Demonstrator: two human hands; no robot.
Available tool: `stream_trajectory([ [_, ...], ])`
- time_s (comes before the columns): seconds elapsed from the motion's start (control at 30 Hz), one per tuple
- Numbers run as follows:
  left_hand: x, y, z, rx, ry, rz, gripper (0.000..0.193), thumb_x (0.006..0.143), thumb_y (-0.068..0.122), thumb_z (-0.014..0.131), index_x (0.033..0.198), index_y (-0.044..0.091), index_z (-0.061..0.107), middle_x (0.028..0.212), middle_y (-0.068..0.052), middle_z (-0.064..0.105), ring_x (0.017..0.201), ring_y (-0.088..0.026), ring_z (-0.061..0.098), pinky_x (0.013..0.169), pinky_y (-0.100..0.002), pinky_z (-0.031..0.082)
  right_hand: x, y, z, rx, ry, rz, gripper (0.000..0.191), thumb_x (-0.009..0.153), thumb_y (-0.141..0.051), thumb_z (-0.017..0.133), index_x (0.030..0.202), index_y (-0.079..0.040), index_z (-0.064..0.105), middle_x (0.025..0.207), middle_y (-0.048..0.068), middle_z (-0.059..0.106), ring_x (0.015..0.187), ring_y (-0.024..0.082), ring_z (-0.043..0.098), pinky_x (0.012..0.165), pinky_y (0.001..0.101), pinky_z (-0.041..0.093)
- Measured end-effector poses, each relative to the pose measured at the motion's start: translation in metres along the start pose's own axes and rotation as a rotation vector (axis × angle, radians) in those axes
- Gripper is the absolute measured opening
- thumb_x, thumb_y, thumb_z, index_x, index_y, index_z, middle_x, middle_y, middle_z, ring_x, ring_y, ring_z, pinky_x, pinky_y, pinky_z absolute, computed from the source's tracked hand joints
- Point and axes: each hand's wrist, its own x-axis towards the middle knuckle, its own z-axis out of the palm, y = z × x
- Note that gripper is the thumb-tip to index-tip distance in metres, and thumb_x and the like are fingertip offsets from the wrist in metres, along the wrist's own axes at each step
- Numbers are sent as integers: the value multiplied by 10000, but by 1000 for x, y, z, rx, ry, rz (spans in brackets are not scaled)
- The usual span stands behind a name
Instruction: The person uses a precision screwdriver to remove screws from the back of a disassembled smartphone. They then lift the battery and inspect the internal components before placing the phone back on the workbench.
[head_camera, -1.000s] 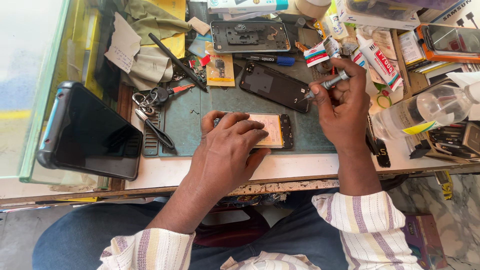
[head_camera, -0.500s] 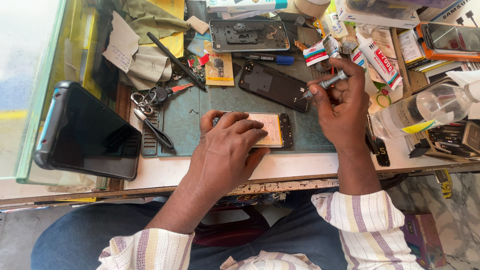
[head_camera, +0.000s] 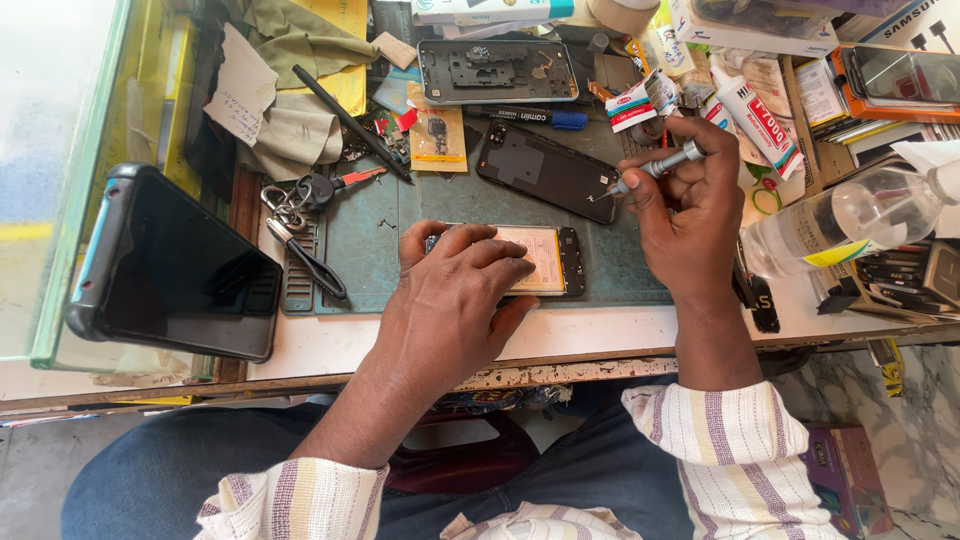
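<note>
Cluttered repair bench with grey-green work mat (head_camera: 450, 205); dark tablet (head_camera: 175, 265) stood at its left edge. Opened phone (head_camera: 545, 262) lay on the mat, partly beneath the flattened, spread fingers of the left hand (head_camera: 450, 300). Right hand (head_camera: 685, 215) pinched a small screwdriver (head_camera: 650, 170), its tip apparently touching a black back cover (head_camera: 545, 170) just beyond.

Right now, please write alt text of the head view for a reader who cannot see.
A left hand presses an opened phone on a green mat while the right hand holds a small screwdriver over a black back cover. Around lie keys, glue tubes and a large phone.
</note>
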Motion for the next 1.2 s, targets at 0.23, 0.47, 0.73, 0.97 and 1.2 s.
stream_trajectory([
  [0.23, -1, 1, 0, 3, -8, -2, 289, 898, 304, 739, 1120, 121, 771, 1188, -62, 738, 1264, -249, 584, 1129, -520, 237, -1, 1, -1, -11, 5, 11, 431, 1142, -10, 677, 1442, -57, 372, 1092, 153, 760, 968, 130, 743, 751, 216, 589],
  [0.47, 0, 0, 0, -3, -6, 0, 297, 894, 302, 744, 1126, 119, 767, 1187, -61, 739, 1265, -250, 582, 1119, -527, 238, -2, 1, 0, 18, 13, -4, 436, 1151, -6, 679, 1449, -60, 366, 1110, 155, 750, 1023, 144, 744, 769, 223, 608],
  [0.73, -8, 12, -13, -45, 52, 3, 352, 877, 283, 763, 1192, 126, 748, 1185, -64, 744, 1253, -252, 594, 1108, -529, 256, -8, -15, -1, 575, -225, -188, 434, 1028, -68, 733, 1341, -93, 434, 1038, 211, 754, 960, 240, 787, 819, 335, 706],
  [0.97, -13, 28, -20, -59, 93, -28, 192, 899, 276, 760, 1026, 136, 789, 1078, -39, 775, 1221, -238, 633, 1100, -536, 267, -33, -33, -9, 573, -306, -68, 446, 988, -93, 769, 1213, -129, 386, 1098, 268, 736, 1074, 266, 761, 918, 313, 648],
  [1.2, -6, 34, -16, -44, 117, -18, 150, 939, 283, 739, 959, 145, 795, 1073, -22, 780, 1231, -225, 626, 1107, -543, 261, -27, -34, -17, 548, -320, -73, 434, 968, -82, 768, 1196, -125, 401, 1134, 257, 730, 1089, 273, 755, 910, 327, 659],
])
